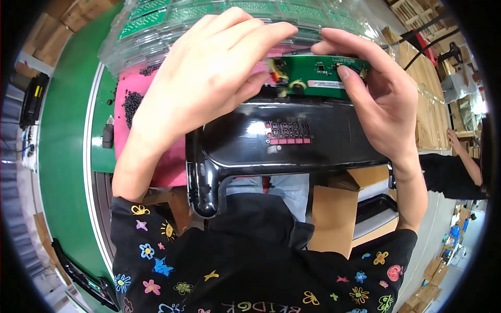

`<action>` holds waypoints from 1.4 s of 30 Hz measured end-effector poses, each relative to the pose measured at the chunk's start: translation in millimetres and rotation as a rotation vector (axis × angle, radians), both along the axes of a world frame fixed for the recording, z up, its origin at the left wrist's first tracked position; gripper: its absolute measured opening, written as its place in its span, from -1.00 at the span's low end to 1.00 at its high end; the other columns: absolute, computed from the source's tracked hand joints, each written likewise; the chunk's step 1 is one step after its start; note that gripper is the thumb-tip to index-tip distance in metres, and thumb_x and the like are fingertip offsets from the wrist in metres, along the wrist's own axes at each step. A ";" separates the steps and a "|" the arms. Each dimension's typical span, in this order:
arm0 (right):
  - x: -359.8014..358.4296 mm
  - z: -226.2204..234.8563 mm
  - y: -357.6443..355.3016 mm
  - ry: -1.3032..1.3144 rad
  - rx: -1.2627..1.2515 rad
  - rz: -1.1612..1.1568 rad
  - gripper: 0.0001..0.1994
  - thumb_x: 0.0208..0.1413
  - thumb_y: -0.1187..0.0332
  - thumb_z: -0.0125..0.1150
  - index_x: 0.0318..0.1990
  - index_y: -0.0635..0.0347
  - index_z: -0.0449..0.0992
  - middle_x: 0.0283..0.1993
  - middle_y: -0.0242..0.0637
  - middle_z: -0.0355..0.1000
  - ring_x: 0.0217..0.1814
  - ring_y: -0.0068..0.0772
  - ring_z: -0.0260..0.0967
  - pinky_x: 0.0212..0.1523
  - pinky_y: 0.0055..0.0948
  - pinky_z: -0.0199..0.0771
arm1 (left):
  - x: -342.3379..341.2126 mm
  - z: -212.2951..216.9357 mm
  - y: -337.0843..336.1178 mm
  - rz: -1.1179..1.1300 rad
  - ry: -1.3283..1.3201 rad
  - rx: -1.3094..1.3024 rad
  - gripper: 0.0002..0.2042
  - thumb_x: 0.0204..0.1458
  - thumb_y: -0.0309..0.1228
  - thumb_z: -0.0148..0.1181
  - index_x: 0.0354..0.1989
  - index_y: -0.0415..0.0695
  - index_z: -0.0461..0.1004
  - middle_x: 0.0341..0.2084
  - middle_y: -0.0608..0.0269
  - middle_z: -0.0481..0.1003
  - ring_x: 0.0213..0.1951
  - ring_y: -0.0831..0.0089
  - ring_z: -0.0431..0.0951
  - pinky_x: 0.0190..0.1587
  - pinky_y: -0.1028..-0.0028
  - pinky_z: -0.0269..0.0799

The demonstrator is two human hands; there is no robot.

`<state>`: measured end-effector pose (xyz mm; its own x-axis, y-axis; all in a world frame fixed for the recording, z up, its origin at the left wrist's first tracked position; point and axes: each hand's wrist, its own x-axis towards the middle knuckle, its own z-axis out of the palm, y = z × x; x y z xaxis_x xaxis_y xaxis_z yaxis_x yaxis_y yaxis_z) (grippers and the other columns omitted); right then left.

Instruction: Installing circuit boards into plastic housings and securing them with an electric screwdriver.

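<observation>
Both hands pinching green circuit board (321, 77) at its ends, left hand (209, 73) fingers clamped, right hand (378, 99) likewise, above glossy black housing (292, 141), pink mat (130, 104) behind

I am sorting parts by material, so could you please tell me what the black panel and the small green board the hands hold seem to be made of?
Black panel: probably moulded plastic, glossy, since it mirrors the ceiling lights. Green board: apparently a laminate circuit board with a matt green coat and small soldered parts.

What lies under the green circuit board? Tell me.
The circuit board sits on the top edge of a glossy black housing, held by both hands. Its underside and left end are hidden by the left fingers.
</observation>
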<state>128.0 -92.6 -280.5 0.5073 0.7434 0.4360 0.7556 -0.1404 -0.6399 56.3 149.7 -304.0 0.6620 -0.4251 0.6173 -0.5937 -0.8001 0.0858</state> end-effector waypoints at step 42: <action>-5.1 -107.0 -52.6 0.216 -0.181 -0.172 -0.49 -0.36 0.46 0.54 -0.13 0.24 0.50 0.02 -0.19 0.46 0.09 -0.13 0.40 0.12 -0.29 0.40 | -16.7 -64.1 -22.5 0.005 0.775 -0.011 -0.36 -0.25 -0.30 0.50 0.06 -0.21 0.39 -0.07 0.18 0.38 -0.29 0.18 0.57 -0.37 0.28 0.49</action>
<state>122.9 -145.2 -387.5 0.6988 0.6939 0.1736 0.5604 -0.3803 -0.7357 39.6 127.2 -368.0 0.9085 -0.4174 -0.0187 -0.3574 -0.7994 0.4829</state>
